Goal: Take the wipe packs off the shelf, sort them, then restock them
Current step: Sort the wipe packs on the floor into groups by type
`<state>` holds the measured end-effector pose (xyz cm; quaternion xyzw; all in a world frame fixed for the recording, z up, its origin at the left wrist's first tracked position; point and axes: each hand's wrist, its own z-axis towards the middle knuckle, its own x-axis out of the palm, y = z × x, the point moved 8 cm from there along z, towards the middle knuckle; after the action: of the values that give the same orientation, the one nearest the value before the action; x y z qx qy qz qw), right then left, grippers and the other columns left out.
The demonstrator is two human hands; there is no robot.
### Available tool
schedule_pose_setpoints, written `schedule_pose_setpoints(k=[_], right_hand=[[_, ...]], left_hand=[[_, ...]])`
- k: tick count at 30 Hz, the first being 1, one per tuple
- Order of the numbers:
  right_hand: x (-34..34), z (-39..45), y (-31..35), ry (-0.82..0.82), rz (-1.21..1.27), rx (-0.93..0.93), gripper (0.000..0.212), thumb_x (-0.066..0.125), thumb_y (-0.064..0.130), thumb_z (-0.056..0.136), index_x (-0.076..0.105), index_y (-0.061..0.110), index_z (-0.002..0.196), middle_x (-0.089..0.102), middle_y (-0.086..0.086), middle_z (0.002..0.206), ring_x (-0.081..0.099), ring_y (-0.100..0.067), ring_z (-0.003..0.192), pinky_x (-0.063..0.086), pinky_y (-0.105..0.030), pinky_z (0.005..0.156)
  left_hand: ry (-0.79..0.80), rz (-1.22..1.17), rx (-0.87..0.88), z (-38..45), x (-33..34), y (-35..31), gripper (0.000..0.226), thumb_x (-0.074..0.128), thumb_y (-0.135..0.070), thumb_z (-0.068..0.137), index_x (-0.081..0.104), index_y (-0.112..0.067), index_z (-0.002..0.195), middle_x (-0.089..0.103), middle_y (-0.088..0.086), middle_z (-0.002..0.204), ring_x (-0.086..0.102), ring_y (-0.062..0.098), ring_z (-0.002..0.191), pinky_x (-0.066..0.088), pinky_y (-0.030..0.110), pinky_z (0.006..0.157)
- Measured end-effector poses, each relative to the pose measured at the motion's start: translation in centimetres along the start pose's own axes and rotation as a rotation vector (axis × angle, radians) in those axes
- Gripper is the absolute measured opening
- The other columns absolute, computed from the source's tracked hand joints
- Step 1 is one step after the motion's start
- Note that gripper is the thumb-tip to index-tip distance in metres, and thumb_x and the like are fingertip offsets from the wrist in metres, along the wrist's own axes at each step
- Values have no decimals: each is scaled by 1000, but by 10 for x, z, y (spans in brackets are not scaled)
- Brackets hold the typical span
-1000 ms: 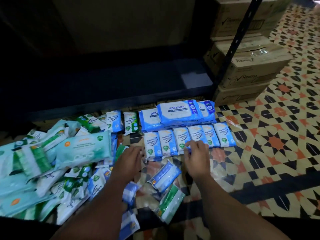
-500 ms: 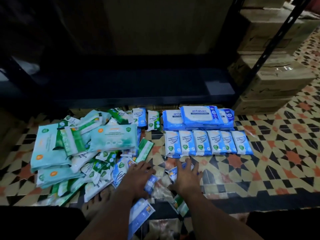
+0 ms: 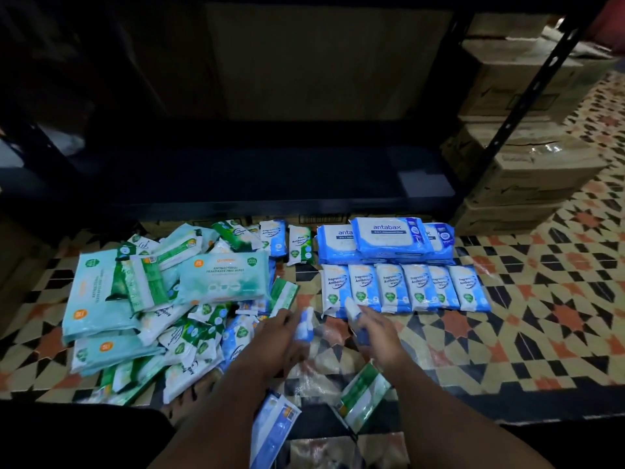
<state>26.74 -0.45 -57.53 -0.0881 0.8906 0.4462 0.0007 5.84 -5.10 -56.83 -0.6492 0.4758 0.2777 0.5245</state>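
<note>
Each hand, left hand (image 3: pixel 282 328) and right hand (image 3: pixel 373 328), has its grip closed on a small blue-white plastic wipe pack (image 3: pixel 303 324), above the patterned tile floor (image 3: pixel 541 319). Risk: a slippery pack could drop onto the tidy blue row (image 3: pixel 406 287), or mix into the unsorted green heap (image 3: pixel 152 299).

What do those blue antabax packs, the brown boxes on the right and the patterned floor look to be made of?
antabax packs: soft plastic film, glossy, judging by the sheen and puffy, crinkled edges.
Brown boxes: corrugated cardboard, matt, apparently taped shut on top.
Floor: probably ceramic or cement tile, with a repeating geometric pattern.
</note>
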Motion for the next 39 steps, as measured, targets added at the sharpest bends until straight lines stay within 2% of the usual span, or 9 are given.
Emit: schedule_pose_setpoints(k=[3, 7, 11, 14, 18, 21, 26, 33, 39], right_hand=[[-14, -11, 2, -5, 328, 157, 22, 52, 28, 97, 62, 12, 107, 67, -15, 109, 65, -33, 91, 54, -44, 68], [-27, -22, 3, 30, 393, 168, 41, 52, 52, 97, 64, 16, 112, 75, -16, 104, 71, -38, 91, 54, -40, 62], [-38, -25, -1, 18, 273, 132, 34, 68, 18, 92, 61, 1, 120, 74, -20, 99, 69, -33, 72, 50, -30, 46], [-45, -26, -5, -7, 223, 130, 34, 70, 5, 87, 60, -4, 118, 72, -28, 102, 66, -37, 75, 47, -30, 44], [-53, -26, -3, -4, 200, 115, 28, 71, 7, 86, 62, 3, 113, 70, -31, 109, 67, -44, 86, 48, -39, 59], [-63, -26, 0, -25, 171, 103, 31, 74, 12, 88, 63, 9, 116, 74, -22, 105, 72, -43, 91, 52, -36, 59], [-93, -24, 7, -110, 149, -1, 21, 69, 17, 94, 63, 15, 114, 70, -10, 92, 61, -25, 71, 40, -25, 45], [-165, -16, 2, -403, 86, -133, 20, 72, 24, 93, 68, 23, 112, 74, -1, 101, 71, -23, 93, 58, -50, 86], [-211, -14, 9, -703, 18, -191, 21, 69, 40, 93, 68, 22, 103, 72, 2, 94, 68, -20, 89, 56, -45, 82]], left_hand=[[-65, -391, -127, 9, -12, -2, 72, 40, -60, 100, 18, -25, 160, 43, 5, 128, 51, 21, 113, 42, 36, 98], [-116, -1014, -289, 13, -28, -28, 52, 43, -56, 101, 55, -17, 133, 64, 9, 116, 68, 9, 96, 54, 32, 88], [-127, -1351, -507, 42, 17, -11, 80, 59, -77, 82, 53, -25, 143, 54, 7, 146, 57, 33, 127, 47, 55, 104], [-128, -1530, -562, 45, 25, -21, 55, 50, -60, 98, 61, -19, 133, 67, 13, 129, 69, 38, 108, 53, 66, 90], [-90, -1603, -523, 29, -1, -59, 51, 41, -55, 102, 66, -18, 126, 75, 14, 112, 73, 39, 96, 54, 66, 86], [4, -1541, -455, 33, -5, -74, 37, 59, -28, 101, 59, -17, 136, 75, 13, 109, 72, 36, 93, 60, 49, 76], [119, -1312, -361, 47, -7, -101, 88, 59, 24, 83, 42, -30, 151, 69, 8, 101, 67, 26, 73, 54, 37, 63], [-183, -1298, -287, 82, -16, -130, 51, 85, -6, 78, 65, -38, 113, 66, 13, 120, 72, 34, 92, 62, 50, 78], [-196, -1233, -269, 125, -5, -176, 45, 77, -43, 86, 53, -34, 123, 70, 3, 117, 69, 16, 102, 57, 39, 90]])
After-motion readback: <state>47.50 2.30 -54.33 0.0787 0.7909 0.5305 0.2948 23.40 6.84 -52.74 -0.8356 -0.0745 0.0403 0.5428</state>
